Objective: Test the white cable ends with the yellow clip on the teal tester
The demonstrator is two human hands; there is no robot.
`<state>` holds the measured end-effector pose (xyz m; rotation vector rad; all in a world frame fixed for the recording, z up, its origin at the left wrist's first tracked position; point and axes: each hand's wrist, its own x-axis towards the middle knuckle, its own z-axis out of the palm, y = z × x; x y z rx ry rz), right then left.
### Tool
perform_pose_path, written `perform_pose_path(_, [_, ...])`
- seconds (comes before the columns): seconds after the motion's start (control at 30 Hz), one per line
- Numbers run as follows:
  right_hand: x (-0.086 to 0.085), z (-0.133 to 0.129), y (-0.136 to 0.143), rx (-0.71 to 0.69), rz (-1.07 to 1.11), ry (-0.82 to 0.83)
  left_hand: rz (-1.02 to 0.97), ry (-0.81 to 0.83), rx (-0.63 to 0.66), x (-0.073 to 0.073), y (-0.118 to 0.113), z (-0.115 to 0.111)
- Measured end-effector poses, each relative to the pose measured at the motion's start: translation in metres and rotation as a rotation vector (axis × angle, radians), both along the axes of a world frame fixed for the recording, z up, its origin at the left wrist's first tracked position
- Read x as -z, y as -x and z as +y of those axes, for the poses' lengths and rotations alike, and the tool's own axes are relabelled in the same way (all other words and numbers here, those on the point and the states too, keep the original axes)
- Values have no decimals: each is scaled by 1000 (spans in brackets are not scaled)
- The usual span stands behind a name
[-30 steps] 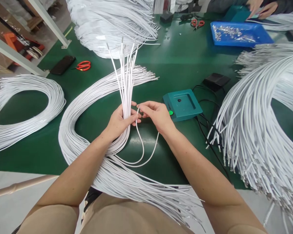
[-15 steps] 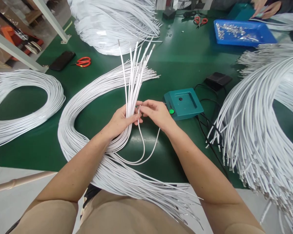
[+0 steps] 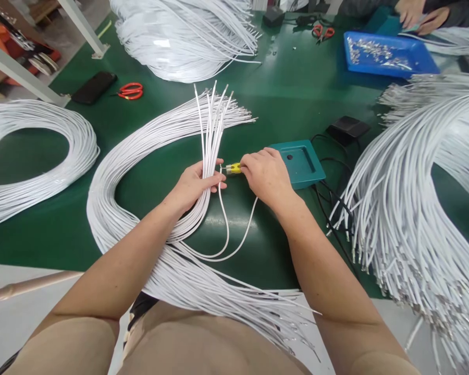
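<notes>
My left hand (image 3: 197, 185) is closed around a bundle of white cables (image 3: 210, 143), whose ends fan upward above the thumb. One cable (image 3: 223, 205) stands apart on the right of this hand, its end at the fingertips, and loops down toward the table. My right hand (image 3: 268, 174) grips a small yellow tool (image 3: 235, 168) with a metal front and a thin tip. That tip points left and reaches the single cable's end; whether they touch I cannot tell. Just behind the right hand sits a teal box (image 3: 303, 164) with a recessed top.
Coiled white cables (image 3: 109, 182) lie under my left arm, with more coils at left (image 3: 82, 140), back (image 3: 180, 41) and right (image 3: 394, 198). Red-handled scissors (image 3: 131, 91) lie by a black phone (image 3: 94, 87). A blue tray (image 3: 391, 69) holds small metal parts; a co-worker's hands (image 3: 422, 18) are beyond it.
My right hand has left the single cable's end, moved slightly right, and now holds the yellow tool against or near that end. My left hand still holds the bundle, slightly lower.
</notes>
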<state>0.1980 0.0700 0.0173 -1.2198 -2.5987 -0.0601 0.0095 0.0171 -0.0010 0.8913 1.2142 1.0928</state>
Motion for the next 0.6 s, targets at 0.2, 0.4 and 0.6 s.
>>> perform_pose_path(0.2, [3,5,-5,-23,15,43,168,-59,2,7,-6,3])
perform_pose_path(0.4, [4,6,-1,-1,21,2,227,-54,-17,10,-12,7])
perform_pose_path(0.6, [1,5,-7,66,37,-29,239,-64,-3,9,-13,6])
